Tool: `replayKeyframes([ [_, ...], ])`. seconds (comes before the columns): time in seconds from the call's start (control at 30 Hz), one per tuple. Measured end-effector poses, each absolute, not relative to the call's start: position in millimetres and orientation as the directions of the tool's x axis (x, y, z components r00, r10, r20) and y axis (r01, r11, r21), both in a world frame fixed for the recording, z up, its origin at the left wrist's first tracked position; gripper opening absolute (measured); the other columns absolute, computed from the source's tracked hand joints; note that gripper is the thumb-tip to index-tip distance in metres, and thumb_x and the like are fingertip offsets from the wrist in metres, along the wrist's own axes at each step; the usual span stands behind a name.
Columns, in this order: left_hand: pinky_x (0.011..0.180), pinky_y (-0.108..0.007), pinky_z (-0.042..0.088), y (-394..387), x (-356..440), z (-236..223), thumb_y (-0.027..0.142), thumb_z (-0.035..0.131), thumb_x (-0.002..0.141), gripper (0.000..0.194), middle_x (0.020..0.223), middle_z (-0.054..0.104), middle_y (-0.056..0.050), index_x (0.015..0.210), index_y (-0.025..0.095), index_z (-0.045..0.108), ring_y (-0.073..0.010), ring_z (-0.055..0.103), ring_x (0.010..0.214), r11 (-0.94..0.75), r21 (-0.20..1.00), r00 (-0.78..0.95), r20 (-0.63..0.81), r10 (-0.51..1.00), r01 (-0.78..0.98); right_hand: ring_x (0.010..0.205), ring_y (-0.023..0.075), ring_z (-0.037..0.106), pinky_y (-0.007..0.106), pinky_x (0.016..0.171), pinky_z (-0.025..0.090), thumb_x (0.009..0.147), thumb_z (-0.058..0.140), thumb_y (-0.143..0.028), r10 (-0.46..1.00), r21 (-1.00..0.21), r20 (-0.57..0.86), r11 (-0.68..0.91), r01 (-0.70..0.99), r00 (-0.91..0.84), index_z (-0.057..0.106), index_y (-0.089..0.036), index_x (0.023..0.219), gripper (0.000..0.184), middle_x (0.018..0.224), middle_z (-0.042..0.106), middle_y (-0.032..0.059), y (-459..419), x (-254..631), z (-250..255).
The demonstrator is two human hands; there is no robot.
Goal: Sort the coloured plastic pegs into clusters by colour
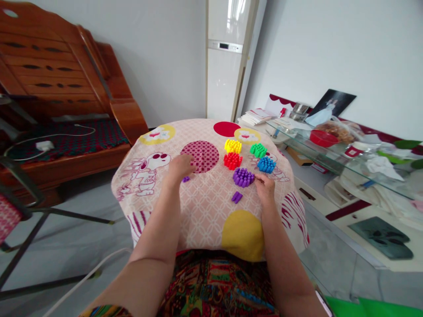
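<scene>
A cluster of small purple pegs (243, 177) stands upright on the cloth-covered table. At its right edge, my right hand (265, 186) has its thumb and fingers pinched on a purple peg. Two more purple pegs (237, 197) lie just in front of the cluster. To the left, my left hand (181, 166) is over the table with its fingers bent together; what they hold, if anything, is hidden. Close below it lie a few loose purple pegs (185, 179). Behind the purple cluster stand red pegs (233, 161), yellow pegs (233, 146), green pegs (258, 150) and blue pegs (266, 165).
A patterned tablecloth (205, 211) covers the round table. On the right is a glass-topped cabinet (350, 158) with a red bowl (324, 138) and papers (257, 116). A wooden bench (128, 116) stands at left, a tall white appliance (224, 75) behind.
</scene>
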State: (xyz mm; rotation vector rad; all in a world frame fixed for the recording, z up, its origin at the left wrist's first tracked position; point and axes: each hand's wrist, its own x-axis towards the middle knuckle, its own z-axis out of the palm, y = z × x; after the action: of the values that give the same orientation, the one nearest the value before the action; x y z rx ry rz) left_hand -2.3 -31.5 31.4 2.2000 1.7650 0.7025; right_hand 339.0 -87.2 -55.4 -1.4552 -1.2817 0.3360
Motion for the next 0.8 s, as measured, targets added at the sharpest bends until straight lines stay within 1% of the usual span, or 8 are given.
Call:
replayKeyframes([
  [0.1, 0.079, -0.031, 0.046, -37, -25, 24, 0.013, 0.075, 0.069, 0.022, 0.084, 0.070, -0.005, 0.090, 0.018, 0.073, -0.0228, 0.062, 0.087, -0.127, 0.313, 0.126, 0.022, 0.992, 0.941, 0.080, 0.0250, 0.070, 0.041, 0.084, 0.055, 0.069, 0.055, -0.025, 0.824, -0.835, 0.425, 0.198, 0.514, 0.374, 0.078, -0.017, 0.086, 0.030, 0.085, 0.078, 0.0094, -88, 338, -55],
  [0.23, 0.067, -0.024, 0.042, -45, -26, 26, 0.012, 0.075, 0.067, 0.012, 0.074, 0.070, -0.001, 0.076, 0.018, 0.071, -0.0171, 0.060, 0.074, -0.107, 0.273, 0.118, -0.023, 0.993, 0.956, 0.079, 0.0236, 0.070, 0.039, 0.083, 0.055, 0.069, 0.055, -0.027, 0.821, -0.835, 0.431, 0.206, 0.510, 0.374, 0.078, -0.020, 0.085, 0.029, 0.084, 0.078, 0.0066, -88, 338, -55],
  [0.3, 0.064, -0.022, 0.040, -50, -16, 34, 0.010, 0.072, 0.068, 0.010, 0.070, 0.070, 0.000, 0.074, 0.018, 0.071, -0.0151, 0.060, 0.070, -0.112, 0.315, 0.119, -0.004, 0.993, 0.943, 0.079, 0.0237, 0.070, 0.040, 0.083, 0.055, 0.069, 0.056, -0.028, 0.822, -0.836, 0.429, 0.204, 0.510, 0.375, 0.078, -0.020, 0.084, 0.028, 0.085, 0.078, 0.0068, -87, 338, -55],
  [0.37, 0.063, -0.022, 0.041, -55, 0, 45, 0.011, 0.068, 0.072, 0.009, 0.068, 0.070, 0.000, 0.077, 0.017, 0.072, -0.0145, 0.061, 0.069, -0.146, 0.412, 0.140, 0.044, 0.989, 0.900, 0.078, 0.0238, 0.070, 0.040, 0.082, 0.055, 0.068, 0.056, -0.028, 0.821, -0.835, 0.428, 0.200, 0.513, 0.377, 0.078, -0.020, 0.084, 0.028, 0.084, 0.078, 0.0071, -87, 339, -56],
  [0.43, 0.065, -0.023, 0.044, -61, 23, 57, 0.013, 0.065, 0.075, 0.011, 0.072, 0.072, -0.001, 0.081, 0.018, 0.073, -0.0150, 0.064, 0.071, -0.231, 0.505, 0.193, 0.128, 0.973, 0.832, 0.077, 0.0236, 0.070, 0.039, 0.081, 0.056, 0.068, 0.056, -0.028, 0.820, -0.833, 0.432, 0.203, 0.515, 0.376, 0.078, -0.020, 0.084, 0.028, 0.083, 0.078, 0.0065, -86, 340, -56],
  [0.5, 0.069, -0.024, 0.046, -69, 54, 66, 0.014, 0.065, 0.076, 0.012, 0.076, 0.073, -0.001, 0.083, 0.018, 0.074, -0.0152, 0.066, 0.074, -0.343, 0.539, 0.278, 0.200, 0.939, 0.770, 0.076, 0.0233, 0.070, 0.039, 0.080, 0.056, 0.068, 0.056, -0.028, 0.821, -0.834, 0.432, 0.206, 0.511, 0.373, 0.078, -0.021, 0.084, 0.028, 0.082, 0.078, 0.0055, -86, 340, -57],
  [0.63, 0.075, -0.026, 0.049, -85, 122, 70, 0.016, 0.065, 0.078, 0.012, 0.080, 0.074, -0.003, 0.085, 0.018, 0.074, -0.0166, 0.067, 0.079, -0.531, 0.507, 0.455, 0.276, 0.847, 0.679, 0.077, 0.0239, 0.070, 0.040, 0.081, 0.056, 0.068, 0.056, -0.028, 0.836, -0.841, 0.412, 0.197, 0.503, 0.362, 0.078, -0.020, 0.084, 0.029, 0.083, 0.078, 0.0051, -86, 342, -56],
  [0.8, 0.080, -0.032, 0.051, -93, 177, 57, 0.020, 0.061, 0.083, 0.017, 0.088, 0.073, -0.010, 0.092, 0.015, 0.074, -0.0235, 0.068, 0.089, -0.574, 0.387, 0.520, 0.242, 0.819, 0.722, 0.084, 0.0269, 0.070, 0.041, 0.084, 0.055, 0.069, 0.051, -0.027, 0.850, -0.848, 0.383, 0.169, 0.502, 0.362, 0.078, -0.021, 0.084, 0.031, 0.086, 0.078, 0.0046, -89, 342, -51],
])
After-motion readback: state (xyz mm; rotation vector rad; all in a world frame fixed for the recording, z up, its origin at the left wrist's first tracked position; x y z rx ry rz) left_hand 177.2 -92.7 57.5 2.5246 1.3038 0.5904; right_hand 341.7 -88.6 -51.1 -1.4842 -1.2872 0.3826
